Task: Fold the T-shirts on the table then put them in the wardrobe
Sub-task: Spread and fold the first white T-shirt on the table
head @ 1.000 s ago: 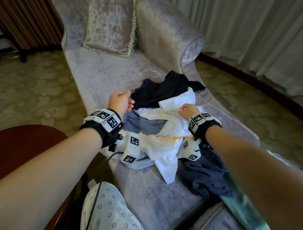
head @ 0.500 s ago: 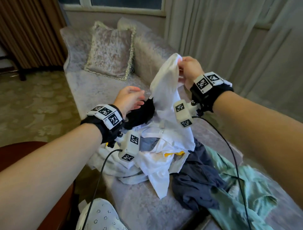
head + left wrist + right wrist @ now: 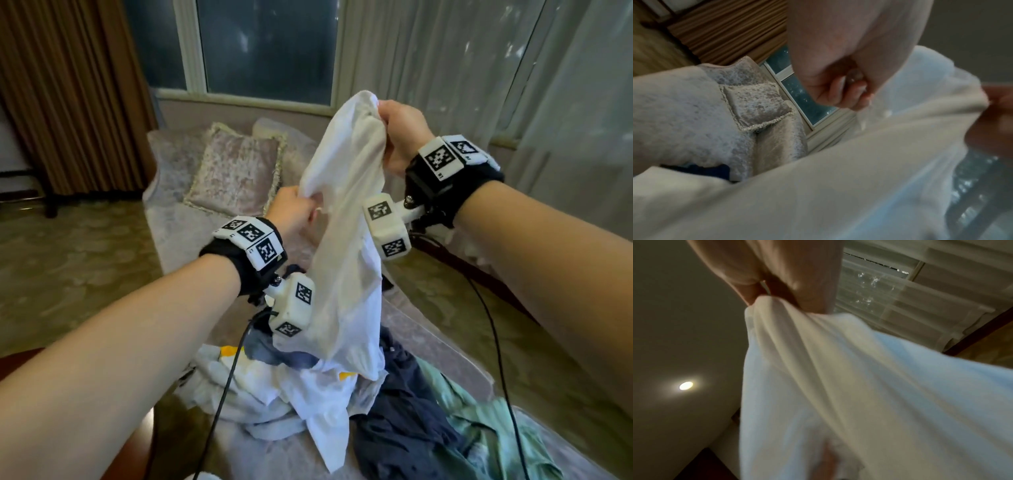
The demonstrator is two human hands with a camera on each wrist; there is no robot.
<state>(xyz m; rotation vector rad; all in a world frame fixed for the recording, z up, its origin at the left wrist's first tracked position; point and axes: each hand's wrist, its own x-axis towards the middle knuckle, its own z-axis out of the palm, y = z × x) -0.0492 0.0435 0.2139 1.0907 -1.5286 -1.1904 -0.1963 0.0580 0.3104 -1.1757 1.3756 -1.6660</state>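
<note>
A white T-shirt [image 3: 346, 246] hangs in the air above the chaise, bunched and unfolded. My right hand [image 3: 394, 126] grips its top end high up; the right wrist view shows the fingers [image 3: 803, 293] clenched on the white T-shirt [image 3: 838, 386]. Lower and to the left, my left hand [image 3: 301, 209] grips another edge of the cloth. In the left wrist view the curled fingers [image 3: 842, 92] pinch the white T-shirt [image 3: 838, 186]. Under it lies a heap of clothes [image 3: 308, 394]: white, grey, dark navy [image 3: 404, 421] and mint green [image 3: 486, 428] garments.
The clothes lie on a pale velvet chaise [image 3: 428, 349] with a fringed cushion [image 3: 236, 171] at its far end. A window [image 3: 267, 48] and sheer curtains [image 3: 513, 68] stand behind. A dark red wooden surface [image 3: 133, 455] shows at the lower left. Patterned carpet lies around.
My right hand has lifted the white T-shirt from the heap to high in the air. My left hand left the pile, rose and took hold of the shirt's edge.
</note>
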